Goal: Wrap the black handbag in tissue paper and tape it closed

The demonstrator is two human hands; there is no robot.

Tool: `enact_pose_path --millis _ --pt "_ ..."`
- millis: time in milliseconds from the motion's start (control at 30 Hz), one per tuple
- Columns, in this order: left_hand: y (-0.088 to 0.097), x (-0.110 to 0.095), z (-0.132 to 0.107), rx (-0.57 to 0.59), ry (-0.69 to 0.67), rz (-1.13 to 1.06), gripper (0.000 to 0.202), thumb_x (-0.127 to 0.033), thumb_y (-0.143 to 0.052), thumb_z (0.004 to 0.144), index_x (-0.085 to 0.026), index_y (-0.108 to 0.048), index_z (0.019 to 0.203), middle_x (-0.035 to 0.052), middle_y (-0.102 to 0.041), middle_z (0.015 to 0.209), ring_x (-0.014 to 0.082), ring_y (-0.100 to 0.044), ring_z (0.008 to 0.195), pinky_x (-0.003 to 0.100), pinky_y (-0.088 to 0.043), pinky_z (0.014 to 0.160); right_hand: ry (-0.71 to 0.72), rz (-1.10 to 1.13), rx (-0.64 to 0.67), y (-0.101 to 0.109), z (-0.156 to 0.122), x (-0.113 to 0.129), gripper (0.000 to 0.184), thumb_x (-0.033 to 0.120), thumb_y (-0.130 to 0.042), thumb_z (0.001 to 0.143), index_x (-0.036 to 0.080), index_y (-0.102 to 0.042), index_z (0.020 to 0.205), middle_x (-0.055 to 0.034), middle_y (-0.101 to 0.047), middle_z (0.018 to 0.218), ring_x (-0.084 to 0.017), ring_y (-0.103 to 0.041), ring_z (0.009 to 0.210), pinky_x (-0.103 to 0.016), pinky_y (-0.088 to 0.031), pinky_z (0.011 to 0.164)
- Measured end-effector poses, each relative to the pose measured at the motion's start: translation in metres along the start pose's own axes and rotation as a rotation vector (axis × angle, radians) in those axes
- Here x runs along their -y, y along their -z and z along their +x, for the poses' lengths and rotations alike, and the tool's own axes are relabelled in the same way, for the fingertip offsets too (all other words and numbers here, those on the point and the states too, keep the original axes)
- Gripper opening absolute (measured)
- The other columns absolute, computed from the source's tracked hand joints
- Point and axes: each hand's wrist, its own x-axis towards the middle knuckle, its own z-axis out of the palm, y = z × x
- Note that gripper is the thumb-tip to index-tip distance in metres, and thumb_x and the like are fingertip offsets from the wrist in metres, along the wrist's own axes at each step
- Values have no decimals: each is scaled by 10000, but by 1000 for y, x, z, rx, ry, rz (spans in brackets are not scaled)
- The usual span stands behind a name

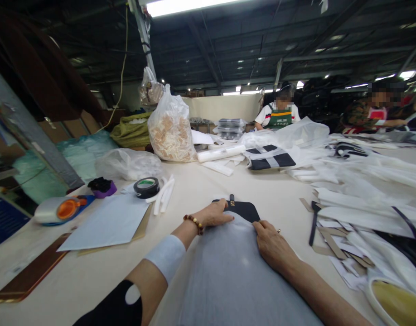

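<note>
A grey-white fabric cover (228,267) lies on the table in front of me, with a black flat piece (244,209) sticking out of its far end. My left hand (213,215), with a bead bracelet on the wrist, rests on the cover's far left edge, fingers pressed on it beside the black piece. My right hand (272,242), wearing a ring, pinches the cover's far right edge next to the black piece.
A white sheet on a board (108,222), a tape dispenser (60,209), a black tape roll (146,187) and white strips lie to the left. Plastic bags (170,127) stand at the back. White fabric pieces and strips (357,203) pile on the right. Two people sit across the table.
</note>
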Motion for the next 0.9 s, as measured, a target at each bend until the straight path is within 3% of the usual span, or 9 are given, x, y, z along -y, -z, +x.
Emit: enact_pose_path --millis 67,167,300,500,767,900 --pt "2 3 -5 19 -18 -38 556 -375 -654 729 -134 -445 1184 97 -559 1148 192 -540 1019 300 -442 860 -1 -11 -14 1 0 1 295 43 -282 837 106 -525 990 -137 -508 1094 -213 -480 1020 -283 -349 885" --pt "1 4 -9 27 9 -43 491 -303 -676 679 -132 -511 1110 88 -588 1105 192 -556 987 256 -445 817 7 -29 -21 4 2 2 294 31 -280 829 100 -531 967 -147 -507 1092 -215 -474 1021 -280 -343 887" --pt "-7 1 -9 -23 48 8 355 -217 -579 715 -125 -531 1055 94 -606 1069 199 -570 966 256 -447 785 32 -69 -17 6 5 1 289 20 -287 816 98 -542 928 -152 -522 1062 -220 -473 1012 -275 -351 875" --pt "-29 -1 -12 -105 -8 188 439 -78 -407 758 -140 -423 1192 113 -651 941 243 -608 926 327 -450 780 58 -199 -32 -1 4 7 353 -8 -296 788 87 -596 948 -152 -568 1007 -243 -498 981 -322 -376 901" --pt "-49 15 -7 -122 -103 365 519 7 -312 785 -134 -312 1284 129 -530 1173 195 -516 1083 301 -396 895 95 -367 -21 -11 9 14 413 11 -348 776 -42 -531 1143 -249 -545 1121 -306 -468 1105 -424 -316 1016" --pt "-44 7 -10 -110 -104 430 487 30 -288 759 -173 -405 1185 90 -553 1035 176 -579 901 279 -436 764 140 -401 -6 -12 9 16 442 35 -380 785 -58 -475 1207 -277 -485 1216 -327 -415 1181 -447 -306 1030"
